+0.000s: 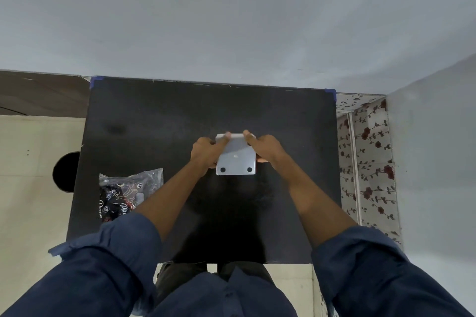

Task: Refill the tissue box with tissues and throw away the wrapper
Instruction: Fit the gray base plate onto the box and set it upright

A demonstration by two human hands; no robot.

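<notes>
Both the left hand (206, 153) and right hand (268, 148) clamp the grey tissue box (236, 156) base-up above mid-table (154, 116), while the still-wrapped tissue pack (126, 194) lies near-left of the box, so refilling looks barely begun

- tissue box (236, 155): smooth, matt grey plastic by its look, two black round pads on its face
- tissue pack wrapper (128, 193) at eight o'clock: glossy, crinkled clear film
- table (159, 121): matt black top
- sleeves (103, 265): dark blue cloth
</notes>
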